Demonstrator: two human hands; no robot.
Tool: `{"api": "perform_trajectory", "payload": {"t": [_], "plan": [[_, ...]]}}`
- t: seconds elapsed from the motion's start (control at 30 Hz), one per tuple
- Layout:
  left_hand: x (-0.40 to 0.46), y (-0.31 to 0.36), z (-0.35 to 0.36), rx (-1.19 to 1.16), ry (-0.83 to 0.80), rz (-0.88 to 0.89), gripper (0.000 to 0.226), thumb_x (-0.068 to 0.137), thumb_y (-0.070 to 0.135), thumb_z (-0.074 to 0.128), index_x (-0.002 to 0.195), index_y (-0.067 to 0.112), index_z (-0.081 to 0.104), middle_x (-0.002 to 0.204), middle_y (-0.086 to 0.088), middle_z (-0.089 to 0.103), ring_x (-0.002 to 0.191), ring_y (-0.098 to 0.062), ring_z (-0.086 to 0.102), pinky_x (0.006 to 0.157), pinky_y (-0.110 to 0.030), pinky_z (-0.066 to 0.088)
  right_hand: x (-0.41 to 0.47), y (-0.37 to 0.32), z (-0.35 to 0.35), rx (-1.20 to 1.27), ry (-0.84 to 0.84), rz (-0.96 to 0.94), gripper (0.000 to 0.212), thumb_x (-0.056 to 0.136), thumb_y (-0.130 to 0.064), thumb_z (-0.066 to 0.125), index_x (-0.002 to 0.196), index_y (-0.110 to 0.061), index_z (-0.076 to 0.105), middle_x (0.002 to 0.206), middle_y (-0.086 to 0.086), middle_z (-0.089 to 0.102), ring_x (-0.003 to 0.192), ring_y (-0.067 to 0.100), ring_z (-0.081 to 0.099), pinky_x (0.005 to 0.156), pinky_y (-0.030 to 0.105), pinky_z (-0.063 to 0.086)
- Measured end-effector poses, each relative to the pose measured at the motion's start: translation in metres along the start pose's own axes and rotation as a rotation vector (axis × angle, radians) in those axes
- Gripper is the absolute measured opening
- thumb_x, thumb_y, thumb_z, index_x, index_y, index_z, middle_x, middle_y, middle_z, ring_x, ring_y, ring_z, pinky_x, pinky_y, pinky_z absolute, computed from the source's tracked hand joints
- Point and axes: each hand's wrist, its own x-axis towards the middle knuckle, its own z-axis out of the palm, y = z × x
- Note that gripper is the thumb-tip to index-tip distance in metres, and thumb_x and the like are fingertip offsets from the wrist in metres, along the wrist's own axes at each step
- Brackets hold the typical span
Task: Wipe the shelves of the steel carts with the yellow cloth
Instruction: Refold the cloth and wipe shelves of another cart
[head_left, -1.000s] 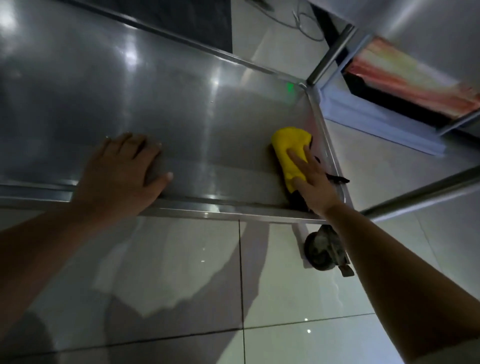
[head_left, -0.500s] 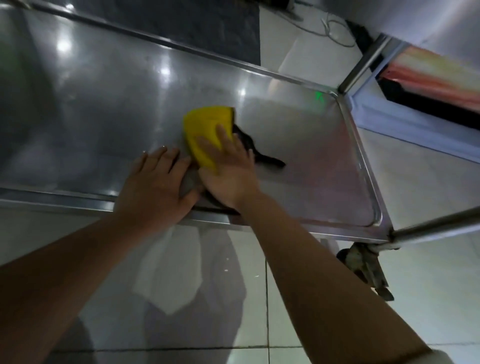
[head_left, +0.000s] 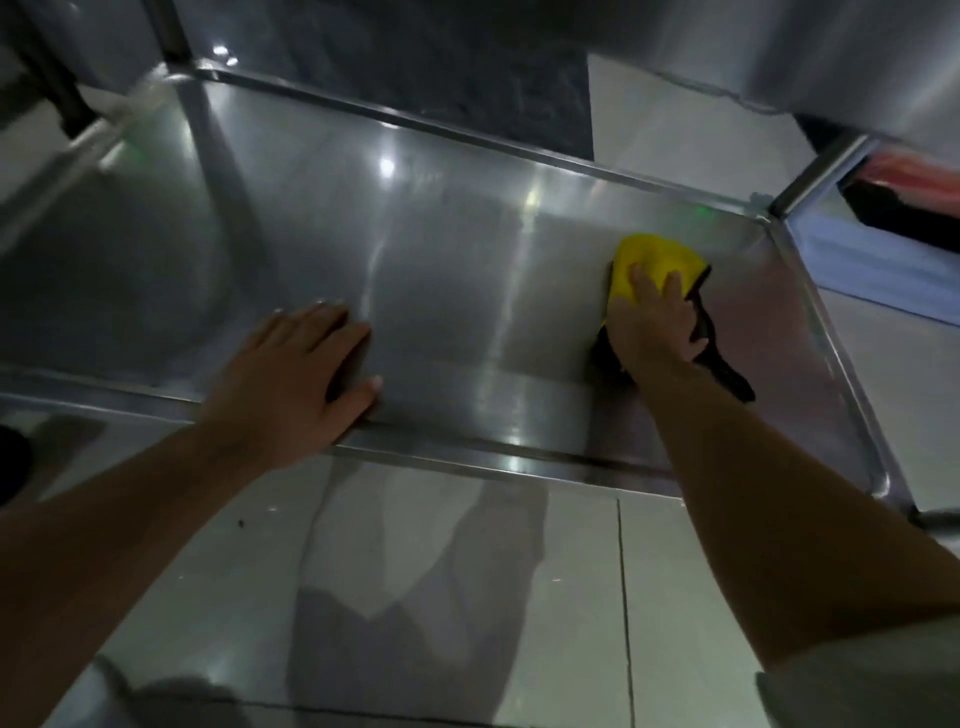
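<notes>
The low steel cart shelf (head_left: 441, 270) spreads across the view, shiny and rimmed. A yellow cloth (head_left: 652, 260) with a dark underside lies on its right part, near the far right corner. My right hand (head_left: 649, 322) presses flat on the cloth, fingers spread over the yellow side, with a dark flap trailing out to the right of the wrist. My left hand (head_left: 296, 374) rests palm down on the shelf's near edge, left of centre, holding nothing.
A steel upright (head_left: 815, 171) rises at the shelf's far right corner and another upright (head_left: 176, 31) at the far left. Pale floor tiles (head_left: 415, 597) lie below the near rim. A dark floor patch (head_left: 441, 67) sits behind the cart. A white-framed object (head_left: 883, 249) stands to the right.
My right hand slid the yellow cloth from the right end to the middle beside my left hand, then back toward the far right corner. My left hand stayed on the near edge.
</notes>
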Motion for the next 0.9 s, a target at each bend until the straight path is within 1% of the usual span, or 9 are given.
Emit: {"api": "perform_trajectory", "payload": {"t": [0.07, 0.17, 0.27, 0.37, 0.47, 0.6, 0.67, 0.77, 0.9], "plan": [[0.001, -0.001, -0.001, -0.028, 0.020, -0.012, 0.072, 0.083, 0.057, 0.029, 0.133, 0.012, 0.055, 0.142, -0.015, 0.050, 0.133, -0.032, 0.045, 0.111, -0.048, 0.030, 0.007, -0.030, 0.006, -0.061, -0.075, -0.121, 0.050, 0.097, -0.039, 0.039, 0.146, -0.041, 0.030, 0.161, 0.001, 0.008, 0.143, 0.035, 0.017, 0.115, 0.056, 0.014], [-0.001, 0.000, -0.001, -0.028, 0.066, -0.063, 0.069, 0.084, 0.052, 0.030, 0.128, 0.007, 0.058, 0.136, -0.018, 0.054, 0.126, -0.035, 0.051, 0.107, -0.047, 0.036, -0.002, -0.078, 0.022, -0.122, -0.216, -0.420, 0.051, 0.097, -0.036, 0.043, 0.146, -0.039, 0.030, 0.161, 0.004, 0.007, 0.144, 0.035, 0.018, 0.116, 0.049, 0.018], [-0.004, 0.005, -0.005, 0.013, 0.076, -0.207, 0.069, 0.083, 0.050, 0.032, 0.126, 0.003, 0.056, 0.132, -0.021, 0.055, 0.121, -0.038, 0.051, 0.103, -0.048, 0.037, -0.049, -0.114, 0.045, -0.111, -0.207, -0.633, 0.056, 0.093, -0.037, 0.050, 0.145, -0.040, 0.032, 0.161, 0.000, 0.008, 0.144, 0.031, 0.019, 0.115, 0.049, 0.018], [-0.007, 0.003, -0.008, 0.057, 0.052, -0.256, 0.069, 0.082, 0.049, 0.035, 0.130, 0.003, 0.053, 0.138, -0.021, 0.050, 0.125, -0.037, 0.047, 0.105, -0.048, 0.035, -0.093, -0.110, 0.046, -0.121, -0.250, -0.789, 0.067, 0.087, -0.040, 0.058, 0.146, -0.042, 0.028, 0.161, -0.002, 0.005, 0.146, 0.029, 0.015, 0.115, 0.049, 0.017], [-0.006, -0.001, -0.007, 0.041, 0.042, -0.227, 0.071, 0.081, 0.050, 0.034, 0.132, 0.003, 0.051, 0.139, -0.020, 0.049, 0.130, -0.036, 0.043, 0.107, -0.049, 0.033, -0.123, -0.079, 0.029, -0.018, -0.274, -0.909, 0.066, 0.082, -0.026, 0.064, 0.144, -0.029, 0.038, 0.159, 0.008, 0.015, 0.143, 0.031, 0.026, 0.116, 0.044, 0.021], [-0.012, -0.003, -0.005, -0.012, 0.002, -0.226, 0.068, 0.088, 0.049, 0.037, 0.138, 0.005, 0.044, 0.147, -0.019, 0.040, 0.139, -0.033, 0.032, 0.112, -0.048, 0.022, -0.156, -0.050, 0.015, 0.057, -0.282, -0.933, 0.064, 0.074, -0.005, 0.065, 0.136, -0.014, 0.051, 0.152, 0.019, 0.029, 0.139, 0.036, 0.033, 0.113, 0.041, 0.025], [-0.021, -0.004, -0.010, -0.010, -0.092, -0.191, 0.065, 0.092, 0.048, 0.043, 0.141, 0.007, 0.039, 0.151, -0.018, 0.034, 0.141, -0.032, 0.029, 0.113, -0.046, 0.019, -0.164, -0.052, 0.006, 0.067, -0.349, -0.886, 0.064, 0.076, 0.002, 0.063, 0.137, -0.009, 0.048, 0.151, 0.020, 0.029, 0.142, 0.034, 0.027, 0.113, 0.034, 0.021], [-0.045, -0.002, -0.037, -0.118, -0.199, -0.175, 0.059, 0.094, 0.045, 0.045, 0.138, 0.005, 0.040, 0.150, -0.019, 0.033, 0.139, -0.032, 0.029, 0.111, -0.042, 0.024, -0.182, -0.073, -0.021, 0.051, -0.554, -0.740, 0.061, 0.086, 0.003, 0.056, 0.143, -0.011, 0.038, 0.154, 0.014, 0.026, 0.146, 0.025, 0.019, 0.111, 0.022, 0.017], [-0.091, 0.008, -0.097, -0.314, -0.244, -0.284, 0.062, 0.096, 0.037, 0.048, 0.143, -0.001, 0.034, 0.155, -0.024, 0.021, 0.145, -0.035, 0.015, 0.118, -0.040, 0.014, -0.225, -0.102, -0.071, 0.159, -0.572, -0.603, 0.053, 0.089, 0.007, 0.048, 0.138, -0.013, 0.047, 0.151, 0.013, 0.034, 0.140, 0.026, 0.032, 0.101, 0.010, 0.019]]}}
